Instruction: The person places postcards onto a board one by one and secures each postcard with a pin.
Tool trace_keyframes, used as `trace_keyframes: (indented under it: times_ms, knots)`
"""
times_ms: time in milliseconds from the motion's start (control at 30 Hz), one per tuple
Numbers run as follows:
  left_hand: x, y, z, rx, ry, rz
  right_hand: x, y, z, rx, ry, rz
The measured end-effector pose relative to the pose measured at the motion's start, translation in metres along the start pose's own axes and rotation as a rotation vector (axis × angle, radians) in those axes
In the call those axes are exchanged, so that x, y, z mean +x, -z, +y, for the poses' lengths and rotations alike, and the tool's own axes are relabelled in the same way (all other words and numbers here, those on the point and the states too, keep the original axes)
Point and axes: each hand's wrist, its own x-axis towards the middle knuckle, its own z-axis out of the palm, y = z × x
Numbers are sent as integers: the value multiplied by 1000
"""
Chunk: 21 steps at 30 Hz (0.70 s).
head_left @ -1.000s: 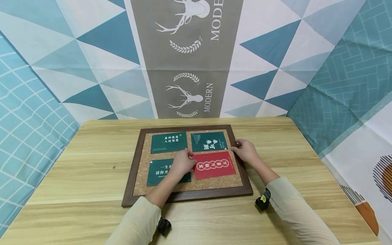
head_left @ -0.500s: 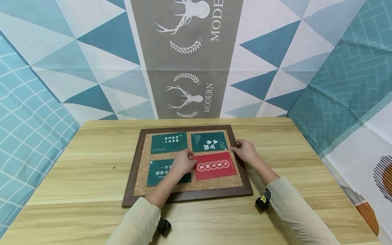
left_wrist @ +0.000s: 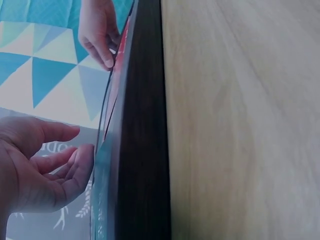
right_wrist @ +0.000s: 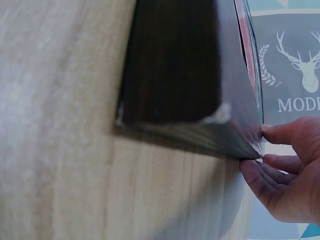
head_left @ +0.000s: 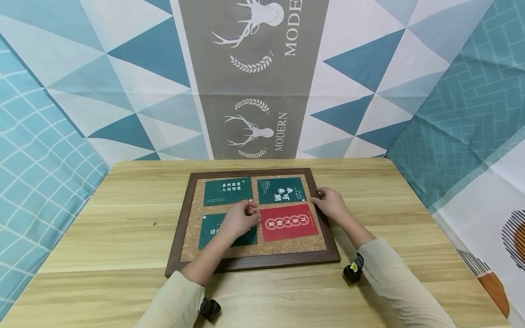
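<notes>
A cork board [head_left: 191, 237] with a dark brown frame lies flat on the table. Three green cards and one red card [head_left: 289, 223] are on it, the red one at the lower right. My left hand [head_left: 238, 221] hovers over the lower-left green card [head_left: 246, 238], which it partly hides. Its thumb and loosely bent fingers stand apart with nothing between them in the left wrist view. At the board's right side my right hand [head_left: 331, 203] pinches the frame, thumb on top and fingers against the outer side in the right wrist view.
The upper-left green card [head_left: 225, 193] and upper-right green card [head_left: 272, 193] carry white print and small pins. The wooden table [head_left: 102, 237] extends around the board, and patterned cloth [head_left: 254, 82] hangs behind it.
My left hand has moved left, away from the red card's left edge, and its thumb and fingers have parted. My right hand stays at the frame. The head view has shifted slightly.
</notes>
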Motion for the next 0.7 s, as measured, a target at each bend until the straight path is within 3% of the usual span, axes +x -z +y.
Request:
trace_keyframes:
  times_ms: [533,700]
  knots:
    - [-11,36,-11,47,6,99,0,1,2,5,1,-6]
    - [-16,49,-18,11,4,125,0,1,1,6,8,-5]
